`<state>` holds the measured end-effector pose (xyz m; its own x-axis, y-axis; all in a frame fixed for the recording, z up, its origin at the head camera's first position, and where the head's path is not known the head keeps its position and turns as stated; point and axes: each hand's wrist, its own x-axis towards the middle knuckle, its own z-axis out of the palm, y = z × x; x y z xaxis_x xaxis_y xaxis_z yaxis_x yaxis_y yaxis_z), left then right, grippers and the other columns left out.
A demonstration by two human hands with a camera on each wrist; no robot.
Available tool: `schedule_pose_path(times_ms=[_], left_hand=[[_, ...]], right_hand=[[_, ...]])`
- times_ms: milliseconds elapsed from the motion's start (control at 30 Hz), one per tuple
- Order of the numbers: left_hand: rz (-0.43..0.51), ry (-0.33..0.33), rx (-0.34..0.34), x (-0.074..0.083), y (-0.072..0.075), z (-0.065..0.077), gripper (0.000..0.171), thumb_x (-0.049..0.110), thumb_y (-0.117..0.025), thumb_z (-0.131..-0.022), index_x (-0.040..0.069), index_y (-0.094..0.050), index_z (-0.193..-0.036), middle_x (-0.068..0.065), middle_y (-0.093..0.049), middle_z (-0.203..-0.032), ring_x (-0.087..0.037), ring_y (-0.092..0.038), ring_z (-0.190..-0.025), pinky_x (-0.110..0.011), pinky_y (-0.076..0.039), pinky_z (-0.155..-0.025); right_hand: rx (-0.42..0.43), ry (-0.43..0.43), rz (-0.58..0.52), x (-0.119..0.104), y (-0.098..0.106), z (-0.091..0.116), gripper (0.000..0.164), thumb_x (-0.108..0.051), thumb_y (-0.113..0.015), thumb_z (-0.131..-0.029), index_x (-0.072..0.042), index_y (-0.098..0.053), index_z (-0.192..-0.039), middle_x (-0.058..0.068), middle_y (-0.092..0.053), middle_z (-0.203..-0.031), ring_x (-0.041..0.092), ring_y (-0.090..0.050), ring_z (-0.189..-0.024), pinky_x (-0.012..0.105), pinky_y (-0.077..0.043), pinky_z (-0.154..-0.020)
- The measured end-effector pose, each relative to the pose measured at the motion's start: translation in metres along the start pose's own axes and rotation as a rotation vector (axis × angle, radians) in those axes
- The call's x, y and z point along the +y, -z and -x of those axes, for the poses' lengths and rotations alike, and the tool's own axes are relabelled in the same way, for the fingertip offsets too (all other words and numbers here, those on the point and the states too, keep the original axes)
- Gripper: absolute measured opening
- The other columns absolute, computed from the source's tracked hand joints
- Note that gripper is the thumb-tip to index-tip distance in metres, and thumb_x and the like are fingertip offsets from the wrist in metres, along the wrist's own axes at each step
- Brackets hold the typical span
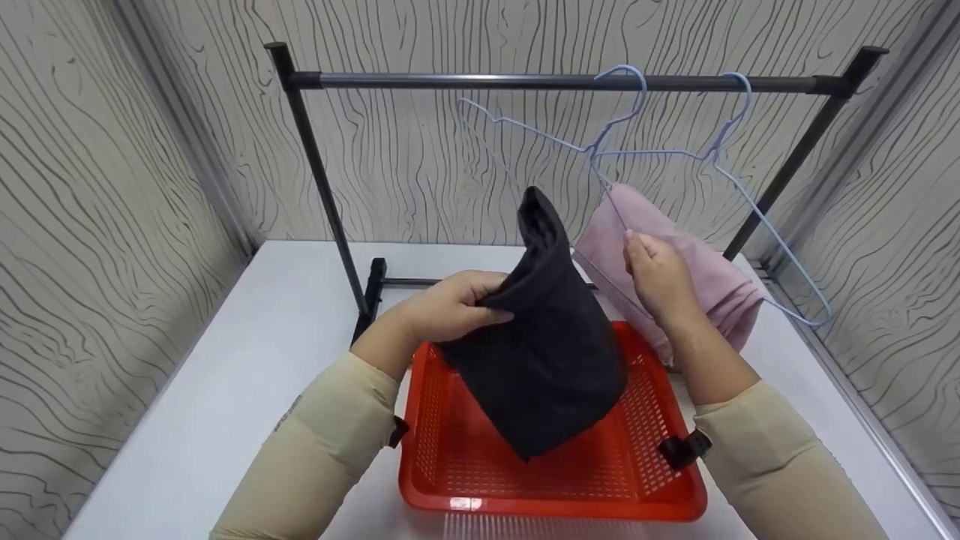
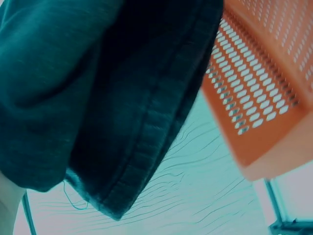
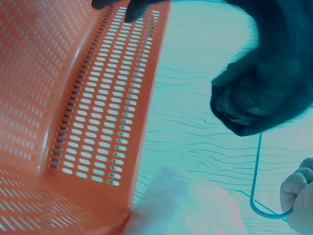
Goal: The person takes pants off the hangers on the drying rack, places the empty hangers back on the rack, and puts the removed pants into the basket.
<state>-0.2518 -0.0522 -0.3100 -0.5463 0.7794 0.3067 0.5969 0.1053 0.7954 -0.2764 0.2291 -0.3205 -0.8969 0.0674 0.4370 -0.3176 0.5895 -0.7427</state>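
Observation:
My left hand (image 1: pixel 459 304) pinches the edge of a folded black piece of cloth (image 1: pixel 555 360), thumb in front and fingers behind. The cloth droops over the basket, and a stitched hem (image 2: pixel 156 112) shows in the left wrist view. A light blue wire hanger (image 1: pixel 536 131) hooks over the rack's rail and slants behind the cloth. My right hand (image 1: pixel 664 281) pinches one side of that hanger; the right wrist view shows its wire (image 3: pixel 255 181) running into the curled fingers (image 3: pixel 296 188). Behind this hand, a pink cloth (image 1: pixel 671 240) hangs from a second blue hanger (image 1: pixel 780 236).
A red perforated basket (image 1: pixel 555 510) stands on the white table (image 1: pixel 247 390) below the cloth. The black rack's rail (image 1: pixel 450 81) crosses the back, with posts (image 1: pixel 319 172) at each side. Patterned panels (image 1: pixel 75 225) enclose the table at the back and sides.

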Motion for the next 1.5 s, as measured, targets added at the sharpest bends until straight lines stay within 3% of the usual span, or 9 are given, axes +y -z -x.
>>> schedule_pose_path(times_ms=[167,567,733,933,1200,1300,1500], left_hand=[[-0.145,-0.01,-0.072,0.009,0.002,-0.01,0.015,0.008,-0.057,-0.089,0.005,-0.063,-0.102,-0.002,-0.063,-0.094,-0.004,-0.055,-0.085,-0.024,-0.045,-0.081],[-0.364,0.016,-0.196,0.02,-0.005,-0.026,0.019,0.006,-0.056,-0.088,0.014,-0.063,-0.103,0.006,-0.062,-0.095,-0.003,-0.055,-0.088,-0.021,-0.042,-0.085],[-0.383,-0.025,-0.274,0.023,-0.009,-0.031,0.016,0.002,-0.056,-0.086,0.012,-0.062,-0.098,0.005,-0.059,-0.09,-0.004,-0.053,-0.085,-0.019,-0.042,-0.083],[-0.382,-0.048,-0.372,0.027,-0.015,-0.035,0.022,-0.002,-0.055,-0.085,0.012,-0.064,-0.099,0.005,-0.059,-0.087,-0.005,-0.053,-0.084,-0.016,-0.042,-0.082],[-0.518,-0.047,-0.47,0.026,-0.031,-0.037,0.027,0.003,-0.056,-0.086,0.019,-0.063,-0.107,0.009,-0.061,-0.096,-0.003,-0.052,-0.088,-0.014,-0.039,-0.086],[-0.499,-0.046,-0.511,0.024,-0.032,-0.036,0.027,0.002,-0.056,-0.086,0.018,-0.063,-0.107,0.008,-0.061,-0.093,-0.004,-0.052,-0.086,-0.014,-0.039,-0.084],[-0.214,0.049,-0.571,0.011,-0.031,-0.039,0.028,-0.008,-0.053,-0.084,0.008,-0.063,-0.104,0.004,-0.058,-0.087,-0.007,-0.052,-0.081,-0.017,-0.043,-0.08]], right_hand=[[0.006,0.027,0.084,-0.004,0.014,-0.002,0.046,-0.037,-0.037,-0.097,-0.009,-0.039,-0.061,0.001,-0.037,-0.056,0.014,-0.032,-0.049,0.029,-0.025,-0.045],[-0.01,0.077,0.255,-0.001,0.037,-0.004,0.044,-0.037,-0.037,-0.097,-0.007,-0.05,-0.068,0.007,-0.044,-0.059,0.022,-0.042,-0.057,0.032,-0.033,-0.05],[-0.023,0.07,0.272,0.002,0.04,-0.005,0.044,-0.037,-0.036,-0.097,-0.005,-0.053,-0.072,0.009,-0.048,-0.064,0.024,-0.044,-0.063,0.034,-0.034,-0.056],[-0.017,0.075,0.278,0.005,0.043,-0.006,0.044,-0.038,-0.037,-0.097,-0.007,-0.044,-0.066,0.008,-0.042,-0.06,0.025,-0.04,-0.058,0.034,-0.031,-0.053],[-0.02,0.071,0.305,0.005,0.045,-0.007,0.044,-0.036,-0.037,-0.097,-0.003,-0.054,-0.073,0.009,-0.047,-0.063,0.025,-0.044,-0.063,0.034,-0.034,-0.057],[-0.02,0.087,0.324,0.006,0.045,-0.008,0.043,-0.036,-0.038,-0.097,-0.005,-0.054,-0.072,0.007,-0.044,-0.06,0.025,-0.044,-0.061,0.034,-0.034,-0.056],[-0.033,0.086,0.351,0.007,0.046,-0.009,0.041,-0.034,-0.038,-0.097,-0.006,-0.054,-0.071,0.006,-0.046,-0.06,0.025,-0.045,-0.062,0.034,-0.034,-0.057]])
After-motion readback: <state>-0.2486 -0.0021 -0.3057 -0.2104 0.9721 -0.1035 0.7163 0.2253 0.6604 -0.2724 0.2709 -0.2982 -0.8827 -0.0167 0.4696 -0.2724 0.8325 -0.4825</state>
